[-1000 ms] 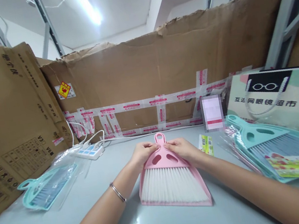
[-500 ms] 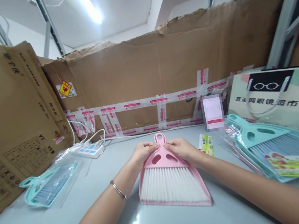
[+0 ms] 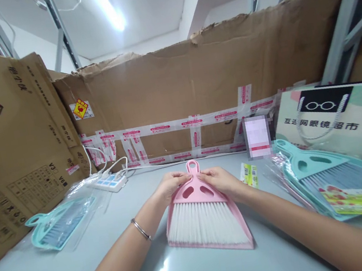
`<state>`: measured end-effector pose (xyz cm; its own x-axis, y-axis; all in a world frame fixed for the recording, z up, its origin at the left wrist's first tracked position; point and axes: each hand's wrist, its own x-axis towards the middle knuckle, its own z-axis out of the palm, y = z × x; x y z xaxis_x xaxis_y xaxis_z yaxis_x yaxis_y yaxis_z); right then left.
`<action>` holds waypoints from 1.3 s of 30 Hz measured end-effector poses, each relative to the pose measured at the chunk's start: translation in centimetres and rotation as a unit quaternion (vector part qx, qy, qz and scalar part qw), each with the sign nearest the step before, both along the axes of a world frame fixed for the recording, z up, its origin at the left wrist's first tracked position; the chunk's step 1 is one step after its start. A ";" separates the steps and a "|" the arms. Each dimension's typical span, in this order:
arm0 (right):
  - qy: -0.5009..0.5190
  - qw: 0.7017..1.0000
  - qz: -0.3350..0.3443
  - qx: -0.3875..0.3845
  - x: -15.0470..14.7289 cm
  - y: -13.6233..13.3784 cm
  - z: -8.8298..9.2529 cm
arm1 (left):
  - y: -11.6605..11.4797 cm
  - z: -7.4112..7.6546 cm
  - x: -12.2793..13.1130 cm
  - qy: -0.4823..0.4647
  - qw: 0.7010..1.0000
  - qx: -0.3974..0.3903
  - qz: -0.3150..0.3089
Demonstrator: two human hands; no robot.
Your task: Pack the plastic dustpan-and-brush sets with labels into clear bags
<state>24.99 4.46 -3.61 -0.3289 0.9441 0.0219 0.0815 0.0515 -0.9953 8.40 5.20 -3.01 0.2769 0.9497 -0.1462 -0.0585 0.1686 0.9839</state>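
Observation:
A pink hand brush point(image 3: 204, 222) with white bristles lies nested in a matching pink dustpan point(image 3: 243, 222), bristles facing me, in the middle of the table. My left hand point(image 3: 174, 183) grips the set at the left side of the handle's base, its thumb on top. From the other side, my right hand point(image 3: 216, 179) pinches the same neck, thumb against the plastic. The looped handle end points away from me, between and beyond both hands. The fingers under the dustpan are hidden.
On the left lies a bagged teal dustpan set point(image 3: 60, 225) near a white power strip point(image 3: 110, 182). To the right are stacked teal sets point(image 3: 325, 167), a green label card point(image 3: 249, 175) and a paper bag point(image 3: 337, 114). Cardboard point(image 3: 159, 88) walls the grey table point(image 3: 146, 257).
The view has shifted very slightly. Both hands keep their hold on the pink brush and dustpan, which stay in place.

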 end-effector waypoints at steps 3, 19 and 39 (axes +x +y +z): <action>-0.012 1.000 0.008 -0.009 0.2 0.1 -0.1 | 0.3 -0.5 0.0 -0.002 1.000 -0.011 0.002; -0.047 0.999 -0.012 -0.001 0.2 0.0 0.1 | -0.3 -0.1 0.9 0.008 0.998 -0.002 0.063; 0.049 0.995 -0.045 0.073 3.0 2.8 0.4 | -0.4 -0.6 -1.0 0.040 0.991 0.124 0.006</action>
